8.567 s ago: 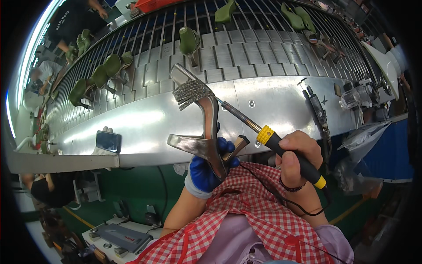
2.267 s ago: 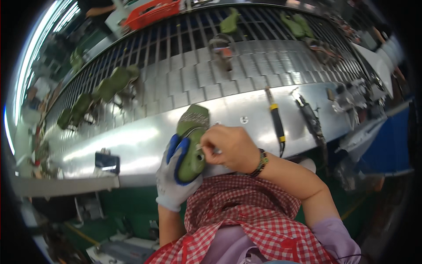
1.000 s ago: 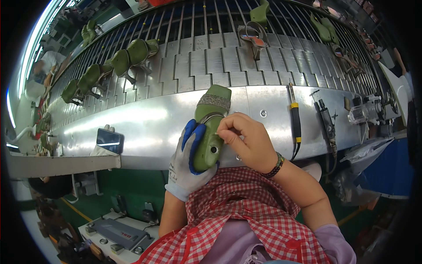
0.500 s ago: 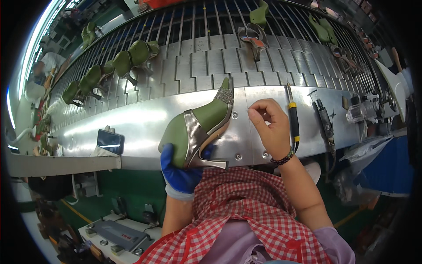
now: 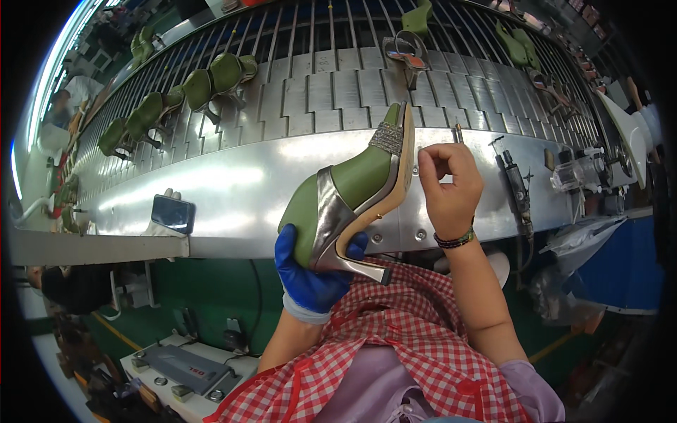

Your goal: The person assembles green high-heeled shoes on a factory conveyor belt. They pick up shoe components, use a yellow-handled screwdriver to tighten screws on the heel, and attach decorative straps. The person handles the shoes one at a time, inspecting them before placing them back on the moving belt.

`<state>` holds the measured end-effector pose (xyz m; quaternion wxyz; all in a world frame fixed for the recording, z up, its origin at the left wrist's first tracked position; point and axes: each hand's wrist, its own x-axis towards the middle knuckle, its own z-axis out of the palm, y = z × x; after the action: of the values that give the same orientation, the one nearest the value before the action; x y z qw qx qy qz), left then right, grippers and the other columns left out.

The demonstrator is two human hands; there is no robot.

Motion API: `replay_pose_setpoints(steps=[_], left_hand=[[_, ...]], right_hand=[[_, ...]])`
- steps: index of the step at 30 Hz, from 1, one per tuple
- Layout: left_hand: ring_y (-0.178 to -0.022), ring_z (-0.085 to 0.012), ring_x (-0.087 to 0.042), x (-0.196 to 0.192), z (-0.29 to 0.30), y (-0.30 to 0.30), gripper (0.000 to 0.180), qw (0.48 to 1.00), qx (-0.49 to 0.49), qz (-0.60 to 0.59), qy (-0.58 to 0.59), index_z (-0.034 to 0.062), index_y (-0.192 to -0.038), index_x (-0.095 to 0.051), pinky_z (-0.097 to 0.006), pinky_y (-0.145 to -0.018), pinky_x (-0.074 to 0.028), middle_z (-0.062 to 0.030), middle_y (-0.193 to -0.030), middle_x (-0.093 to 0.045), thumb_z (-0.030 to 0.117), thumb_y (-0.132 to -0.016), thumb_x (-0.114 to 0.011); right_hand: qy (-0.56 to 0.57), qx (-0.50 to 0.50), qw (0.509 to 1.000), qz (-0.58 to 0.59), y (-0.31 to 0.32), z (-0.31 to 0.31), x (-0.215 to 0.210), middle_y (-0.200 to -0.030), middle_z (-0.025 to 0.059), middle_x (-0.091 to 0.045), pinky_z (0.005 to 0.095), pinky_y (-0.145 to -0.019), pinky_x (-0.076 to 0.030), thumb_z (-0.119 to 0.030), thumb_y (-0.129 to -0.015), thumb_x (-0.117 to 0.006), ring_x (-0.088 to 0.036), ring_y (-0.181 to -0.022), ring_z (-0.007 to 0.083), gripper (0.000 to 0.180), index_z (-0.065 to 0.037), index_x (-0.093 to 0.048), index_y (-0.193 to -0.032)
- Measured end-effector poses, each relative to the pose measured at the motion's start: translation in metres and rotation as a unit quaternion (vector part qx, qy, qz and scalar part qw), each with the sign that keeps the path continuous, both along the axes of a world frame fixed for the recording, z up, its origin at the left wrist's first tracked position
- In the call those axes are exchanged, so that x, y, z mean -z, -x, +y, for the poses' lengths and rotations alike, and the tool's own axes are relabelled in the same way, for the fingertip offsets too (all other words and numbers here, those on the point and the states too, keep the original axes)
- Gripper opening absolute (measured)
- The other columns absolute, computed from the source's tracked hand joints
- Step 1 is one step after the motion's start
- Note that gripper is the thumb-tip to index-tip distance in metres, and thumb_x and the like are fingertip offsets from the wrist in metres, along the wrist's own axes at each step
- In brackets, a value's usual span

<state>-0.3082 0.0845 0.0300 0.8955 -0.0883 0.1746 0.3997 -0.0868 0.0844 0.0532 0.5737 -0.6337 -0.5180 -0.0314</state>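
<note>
My left hand (image 5: 310,278), in a blue-palmed glove, grips a high-heeled sandal (image 5: 331,211) around its heel end. The sandal is fitted on a green shoe last (image 5: 300,208). It has a metallic pewter strap, a glittery band near the toe and a slim metallic heel. The toe points up and away, and the tan sole (image 5: 403,182) is turned toward the right. Just right of the sole is my bare right hand (image 5: 455,190), apart from the shoe. Its fingers are curled, with thumb and forefinger pinched; what they hold, if anything, is too small to tell.
A slatted metal conveyor (image 5: 310,106) runs beyond the steel bench (image 5: 233,190), carrying several green lasts with sandals (image 5: 197,89). A phone (image 5: 173,213) lies at left. A black corded tool (image 5: 518,190) is at right; another tool's tip (image 5: 458,132) shows behind my right hand.
The sandal has moved right and rolled in my left hand, so more of the tan sole shows. My right hand has shifted right, covering most of the yellow-and-black tool.
</note>
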Motion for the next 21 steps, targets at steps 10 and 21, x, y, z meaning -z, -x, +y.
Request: replay_pose_setpoints(steps=[10, 21], left_hand=[[-0.089, -0.0289, -0.06, -0.001, 0.0, 0.003, 0.062, 0.999, -0.033, 0.037, 0.016, 0.0103, -0.13, -0.049, -0.04, -0.077, -0.054, -0.0151, -0.119, -0.058, 0.052, -0.085, -0.053], [-0.115, -0.0297, -0.052, 0.018, 0.003, 0.02, 0.069, 0.994, -0.021, -0.081, -0.066, 0.0107, -0.139, -0.04, -0.044, -0.09, -0.047, -0.0144, -0.135, -0.049, 0.051, -0.084, -0.052]], right_hand=[[-0.005, -0.079, 0.996, -0.027, 0.024, -0.008, 0.003, -0.095, 0.0111, -0.06, 0.0285, -0.061, -0.051, -0.01, -0.083, -0.068, -0.062, -0.071, 0.02, 0.03, 0.0, -0.065, -0.111], [0.114, -0.146, 0.981, -0.059, 0.03, -0.014, -0.008, -0.125, 0.0217, -0.044, 0.0388, -0.081, -0.049, -0.036, -0.091, -0.058, -0.056, -0.096, 0.0333, 0.061, 0.003, -0.043, -0.136]])
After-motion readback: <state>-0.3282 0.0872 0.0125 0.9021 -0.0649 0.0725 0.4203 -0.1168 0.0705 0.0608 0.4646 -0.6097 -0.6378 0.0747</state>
